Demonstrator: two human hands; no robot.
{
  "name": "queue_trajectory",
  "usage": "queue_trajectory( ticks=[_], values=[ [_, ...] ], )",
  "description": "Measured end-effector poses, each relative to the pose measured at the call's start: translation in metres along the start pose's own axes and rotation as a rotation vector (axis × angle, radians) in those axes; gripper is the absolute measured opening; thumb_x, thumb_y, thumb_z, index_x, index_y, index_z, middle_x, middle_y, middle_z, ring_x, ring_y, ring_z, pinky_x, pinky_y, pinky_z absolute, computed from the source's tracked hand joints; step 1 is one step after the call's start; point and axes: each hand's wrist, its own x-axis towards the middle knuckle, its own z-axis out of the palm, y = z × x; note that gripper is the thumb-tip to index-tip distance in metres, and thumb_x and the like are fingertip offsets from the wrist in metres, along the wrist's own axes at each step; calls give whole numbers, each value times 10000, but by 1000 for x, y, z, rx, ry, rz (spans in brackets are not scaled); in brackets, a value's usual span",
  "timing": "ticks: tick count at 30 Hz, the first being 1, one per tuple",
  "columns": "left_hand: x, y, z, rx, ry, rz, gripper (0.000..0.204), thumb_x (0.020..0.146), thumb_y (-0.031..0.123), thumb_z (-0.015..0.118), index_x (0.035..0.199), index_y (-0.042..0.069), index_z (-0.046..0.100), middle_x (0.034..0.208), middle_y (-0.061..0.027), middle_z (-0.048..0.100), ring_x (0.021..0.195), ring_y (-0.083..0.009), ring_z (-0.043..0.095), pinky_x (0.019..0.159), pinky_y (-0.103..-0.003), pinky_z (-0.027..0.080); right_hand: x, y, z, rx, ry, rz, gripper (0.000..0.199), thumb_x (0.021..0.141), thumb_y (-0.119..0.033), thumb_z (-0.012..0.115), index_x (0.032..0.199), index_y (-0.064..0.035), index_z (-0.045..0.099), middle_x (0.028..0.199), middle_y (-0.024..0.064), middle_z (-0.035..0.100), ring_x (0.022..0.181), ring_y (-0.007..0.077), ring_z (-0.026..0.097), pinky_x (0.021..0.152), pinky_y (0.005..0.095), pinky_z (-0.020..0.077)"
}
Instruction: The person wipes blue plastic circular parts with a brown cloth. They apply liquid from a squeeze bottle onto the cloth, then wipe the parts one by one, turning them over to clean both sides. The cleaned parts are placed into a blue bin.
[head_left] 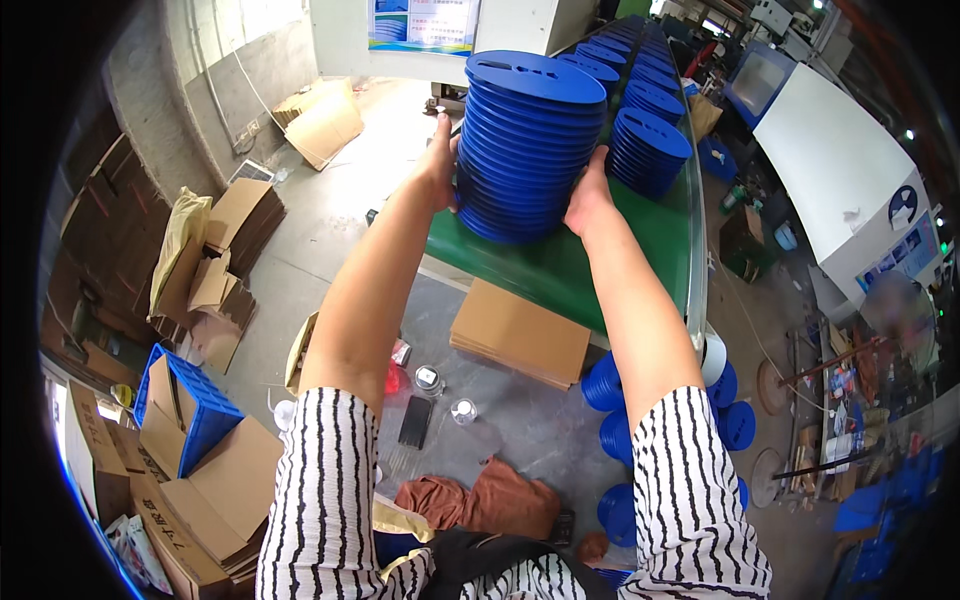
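Observation:
Between my two hands is a tall stack of blue plastic discs with slots cut in the top one. My left hand presses against its left side, fingers partly hidden behind it. Against the lower right side rests my right hand, its fingers also partly out of sight. The stack is over the near end of a green conveyor belt, tilted slightly; whether its base touches the belt I cannot tell. Another blue disc stack stands on the belt just right of my right hand.
Several more disc stacks line the belt toward the back. Nearer me, a grey table carries flat cardboard sheets, a phone, small jars and a brown cloth. Blue discs sit at its right; cartons and a blue crate stand left.

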Motion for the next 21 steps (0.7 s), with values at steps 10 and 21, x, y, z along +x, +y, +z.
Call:
queue_trajectory(
  ticks=[10, 21],
  values=[
    [-22, -7, 13, -171, -176, 73, 871, 829, 823, 157, 1529, 305, 130, 1590, -85, 156, 1449, -393, 105, 1053, -721, 24, -11, 14, 20, 118, -23, -21, 1021, 813, -839, 234, 1504, -88, 239, 1544, 101, 280, 1422, 301, 256, 1153, 475, 210],
    [-60, -41, 16, -314, -109, 257, 651, 962, 603, 353, 1405, 133, 437, 1409, -69, 491, 1292, -271, 451, 1104, -461, 317, -130, 15, 56, 197, -18, -154, 801, 932, -698, 193, 1469, -121, 332, 1521, 71, 337, 1400, 266, 306, 1151, 447, 244]
  ],
)
